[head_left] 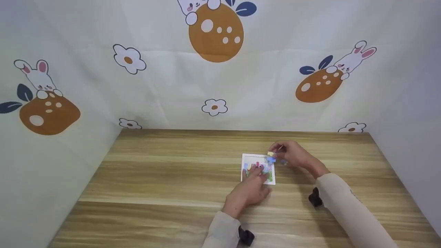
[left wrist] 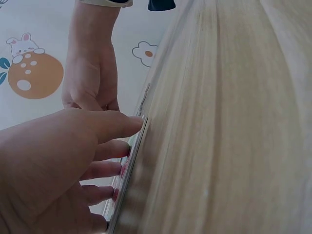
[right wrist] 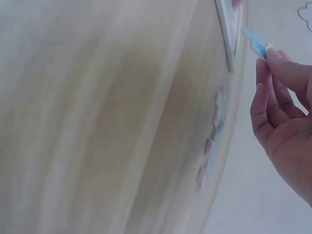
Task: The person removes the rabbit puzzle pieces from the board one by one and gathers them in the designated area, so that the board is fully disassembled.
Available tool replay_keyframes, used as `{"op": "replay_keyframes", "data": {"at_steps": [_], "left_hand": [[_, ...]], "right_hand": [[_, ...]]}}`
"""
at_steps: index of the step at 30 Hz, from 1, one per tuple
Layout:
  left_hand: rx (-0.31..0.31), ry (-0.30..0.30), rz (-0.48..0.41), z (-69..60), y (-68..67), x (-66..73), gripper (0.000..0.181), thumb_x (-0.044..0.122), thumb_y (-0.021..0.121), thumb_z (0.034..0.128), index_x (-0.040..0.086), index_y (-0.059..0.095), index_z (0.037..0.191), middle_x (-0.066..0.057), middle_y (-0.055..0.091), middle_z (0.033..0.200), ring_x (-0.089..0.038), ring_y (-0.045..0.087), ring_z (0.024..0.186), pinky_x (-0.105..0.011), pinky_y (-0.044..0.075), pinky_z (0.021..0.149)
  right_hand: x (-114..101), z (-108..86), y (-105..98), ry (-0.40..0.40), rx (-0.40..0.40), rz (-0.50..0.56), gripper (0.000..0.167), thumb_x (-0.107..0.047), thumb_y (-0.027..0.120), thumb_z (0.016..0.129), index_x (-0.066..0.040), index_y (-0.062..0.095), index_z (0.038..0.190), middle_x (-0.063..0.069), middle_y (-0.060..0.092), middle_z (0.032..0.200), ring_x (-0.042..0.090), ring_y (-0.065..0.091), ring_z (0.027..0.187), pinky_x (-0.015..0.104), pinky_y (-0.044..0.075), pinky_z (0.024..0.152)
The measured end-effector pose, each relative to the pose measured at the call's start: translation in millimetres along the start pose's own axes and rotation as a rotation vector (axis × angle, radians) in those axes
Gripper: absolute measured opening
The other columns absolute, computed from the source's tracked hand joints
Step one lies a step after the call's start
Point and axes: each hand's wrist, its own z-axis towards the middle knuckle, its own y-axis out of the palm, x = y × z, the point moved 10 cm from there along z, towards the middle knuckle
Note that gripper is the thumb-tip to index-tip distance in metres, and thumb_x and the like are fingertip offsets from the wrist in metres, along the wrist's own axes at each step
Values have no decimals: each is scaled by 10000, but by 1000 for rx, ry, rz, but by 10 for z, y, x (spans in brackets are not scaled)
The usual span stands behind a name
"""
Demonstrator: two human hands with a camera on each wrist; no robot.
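Note:
A white-bordered jigsaw puzzle (head_left: 273, 176) lies on the wooden table, partly filled with colourful pieces. My left hand (head_left: 253, 187) rests on its lower part with the fingers extended, covering some of the picture. In the left wrist view, the fingertips of the left hand (left wrist: 53, 161) touch the puzzle's surface. Over the upper right corner, my right hand (head_left: 291, 154) pinches a blue and pale yellow puzzle piece (head_left: 271, 159) between thumb and fingers. The right wrist view shows this puzzle piece (right wrist: 257, 45) held above the table, tilted.
Several loose puzzle pieces (right wrist: 214, 126) lie on the table beside the puzzle, mostly hidden by the right hand in the head view. The wooden table (head_left: 155, 172) meets a patterned cloth wall (head_left: 172, 93) at the back and both sides.

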Motion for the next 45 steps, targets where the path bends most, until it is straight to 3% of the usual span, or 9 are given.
{"op": "replay_keyframes", "data": {"at_steps": [4,9,15,20,23,32,40,45], "left_hand": [[0,-5,-13,-12,-1,-2,509,307,596,988,103,534,1451,-102,328,1636,-322,205,1556,-594,156,1249],[5,-2,-13,-6,-5,-1,510,294,599,984,96,535,1449,-103,330,1635,-319,208,1556,-596,159,1248],[-3,2,-7,-1,4,2,518,279,595,979,92,527,1457,-96,334,1635,-307,216,1556,-607,164,1244],[-12,-3,-5,-5,12,-5,518,281,590,982,96,522,1461,-91,324,1640,-300,203,1561,-599,158,1248],[-7,-1,1,-7,7,-1,518,281,589,981,97,523,1461,-94,325,1640,-301,205,1560,-592,162,1250],[-4,-11,2,-4,-4,18,528,305,600,978,117,520,1465,-76,326,1641,-293,213,1559,-572,169,1255],[-2,0,-2,-14,-10,26,519,290,587,985,101,518,1464,-87,315,1645,-301,203,1560,-575,157,1257],[10,5,5,-23,-13,17,514,273,595,977,95,529,1454,-102,329,1636,-310,211,1557,-600,172,1245]], "right_hand": [[60,-47,-155,22,7,-31,197,-73,654,956,-38,712,1141,149,709,1109,202,636,959,256,511,827],[217,-141,-352,85,10,-59,225,-152,637,984,-54,707,1174,140,703,1133,217,628,1001,296,512,857],[382,-294,-573,65,46,-103,205,-106,626,983,-28,719,1148,167,705,1143,253,636,1029,280,514,871],[604,-375,-664,140,43,-102,224,-102,614,989,-43,712,1182,167,696,1185,245,602,1057,335,507,931],[724,-414,-709,177,47,-103,225,-102,610,992,-51,712,1186,169,692,1200,243,590,1059,381,501,961],[939,-470,-757,249,63,-100,220,-74,592,995,-33,722,1168,195,695,1192,239,585,1023,325,486,903],[980,-480,-718,278,28,-88,229,-88,585,999,-26,721,1173,188,700,1198,223,586,1035,330,487,915],[957,-475,-679,266,3,-104,232,-99,587,998,-21,722,1170,208,692,1232,274,603,1114,433,497,978]]}}
